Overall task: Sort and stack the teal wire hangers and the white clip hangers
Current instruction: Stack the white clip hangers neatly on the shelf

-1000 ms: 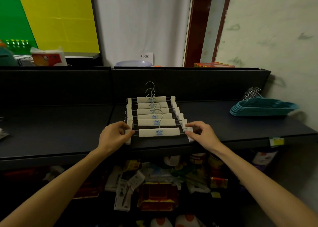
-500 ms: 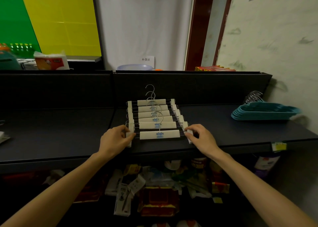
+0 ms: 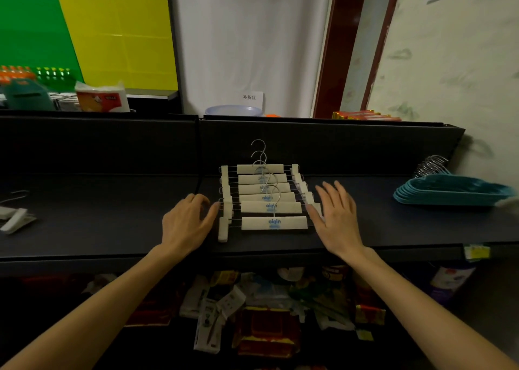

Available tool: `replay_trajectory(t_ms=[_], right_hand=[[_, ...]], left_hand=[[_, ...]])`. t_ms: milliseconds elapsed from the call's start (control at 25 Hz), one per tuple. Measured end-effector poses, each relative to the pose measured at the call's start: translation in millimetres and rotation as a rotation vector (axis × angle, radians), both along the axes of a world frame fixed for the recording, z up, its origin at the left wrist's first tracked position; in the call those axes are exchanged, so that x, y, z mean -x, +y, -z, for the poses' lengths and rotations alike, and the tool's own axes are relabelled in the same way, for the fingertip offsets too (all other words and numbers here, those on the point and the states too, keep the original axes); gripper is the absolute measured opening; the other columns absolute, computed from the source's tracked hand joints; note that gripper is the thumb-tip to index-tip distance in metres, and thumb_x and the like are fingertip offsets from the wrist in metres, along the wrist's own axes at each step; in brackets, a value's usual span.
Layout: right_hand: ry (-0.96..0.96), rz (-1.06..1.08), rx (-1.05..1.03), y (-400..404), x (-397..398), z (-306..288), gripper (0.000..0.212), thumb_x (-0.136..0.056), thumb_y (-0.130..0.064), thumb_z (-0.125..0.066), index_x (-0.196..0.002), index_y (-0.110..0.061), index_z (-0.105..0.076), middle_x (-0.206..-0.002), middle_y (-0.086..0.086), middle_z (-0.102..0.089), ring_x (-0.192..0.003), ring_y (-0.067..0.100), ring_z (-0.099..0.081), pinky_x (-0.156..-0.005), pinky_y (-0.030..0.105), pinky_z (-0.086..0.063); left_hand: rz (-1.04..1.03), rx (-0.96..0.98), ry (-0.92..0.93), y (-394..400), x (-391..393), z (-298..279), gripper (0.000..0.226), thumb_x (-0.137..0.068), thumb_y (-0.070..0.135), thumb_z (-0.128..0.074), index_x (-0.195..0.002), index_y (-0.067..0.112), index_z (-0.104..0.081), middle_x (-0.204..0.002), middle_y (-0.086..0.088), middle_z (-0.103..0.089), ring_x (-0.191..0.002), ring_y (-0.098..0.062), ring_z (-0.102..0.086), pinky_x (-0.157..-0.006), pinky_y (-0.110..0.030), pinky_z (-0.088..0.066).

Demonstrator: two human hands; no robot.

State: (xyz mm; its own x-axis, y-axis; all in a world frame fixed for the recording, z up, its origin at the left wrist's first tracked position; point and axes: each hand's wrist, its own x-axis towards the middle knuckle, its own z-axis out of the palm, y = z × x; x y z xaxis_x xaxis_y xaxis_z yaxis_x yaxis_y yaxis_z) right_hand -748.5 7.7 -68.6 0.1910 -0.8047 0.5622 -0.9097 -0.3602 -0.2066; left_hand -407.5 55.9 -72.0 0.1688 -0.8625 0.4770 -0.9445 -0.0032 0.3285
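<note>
Flanking the clip hangers (image 3: 269, 201) on the shelf (image 3: 112, 223), left hand (image 3: 185, 223) and right hand (image 3: 337, 215) are lying open, gripping nothing.

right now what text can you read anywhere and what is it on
"aiqin" in blue: nearest white clip hanger, repeated on the hangers behind.
"补货区": white wall sign.
Red tissue pack: print too blurred to read.
Yellow shelf tag: too small to read.
</note>
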Motion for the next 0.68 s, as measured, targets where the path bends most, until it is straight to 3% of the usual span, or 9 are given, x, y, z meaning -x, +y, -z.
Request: replay_trajectory(t_ms=[120, 200, 320, 440, 680], right_hand=[[0.090, -0.057, 0.069, -7, -45, -22, 0.067, -0.102, -0.060, -0.024, -0.149, -0.014, -0.040, -0.157, 0.007, -0.036, -0.151, 0.026, -0.017, -0.122, 0.051, -0.014], [0.115, -0.108, 0.087, -8, -88, -30, 0.068, -0.101, -0.060, -0.024, -0.148, -0.014, -0.041, -0.157, 0.008, -0.036, -0.151, 0.026, -0.017, -0.122, 0.053, -0.014], [0.117, -0.203, 0.112, -2, -171, -36, 0.066, -0.100, -0.059, -0.030, -0.147, -0.014, -0.044, -0.154, 0.008, -0.040, -0.150, 0.028, -0.020, -0.120, 0.055, -0.020], [0.114, -0.314, 0.131, 13, -269, -38, 0.064, -0.098, -0.056, -0.034, -0.145, -0.014, -0.045, -0.151, 0.009, -0.043, -0.149, 0.029, -0.024, -0.120, 0.054, -0.020], [0.067, -0.561, -0.160, 61, -475, -20, 0.068, -0.096, -0.054, -0.048, -0.153, -0.019, -0.032, -0.158, 0.001, -0.034, -0.151, 0.021, -0.016, -0.123, 0.041, -0.014]], left_hand=[[-0.038, -0.087, -0.161, -4, -31, -7, 0.062, -0.097, 0.065, -0.034, -0.140, 0.023, -0.049, -0.148, -0.007, -0.040, -0.133, -0.025, -0.043, -0.106, -0.044, -0.041], [-0.084, -0.153, -0.258, 0, -59, -11, 0.068, -0.098, 0.067, -0.026, -0.147, 0.024, -0.043, -0.161, -0.010, -0.024, -0.147, -0.028, -0.024, -0.117, -0.050, -0.025], [-0.134, -0.207, -0.312, 15, -117, -15, 0.073, -0.097, 0.069, -0.015, -0.151, 0.026, -0.038, -0.167, -0.007, -0.011, -0.153, -0.027, -0.008, -0.123, -0.052, -0.006], [-0.187, -0.238, -0.353, 41, -191, -17, 0.074, -0.097, 0.070, -0.013, -0.153, 0.027, -0.036, -0.168, -0.006, -0.009, -0.154, -0.025, -0.004, -0.123, -0.052, 0.004], [-0.352, -0.237, -0.230, 110, -366, -24, 0.073, -0.097, 0.069, -0.018, -0.148, 0.023, -0.044, -0.163, -0.006, -0.026, -0.151, -0.025, -0.020, -0.123, -0.052, -0.008]])
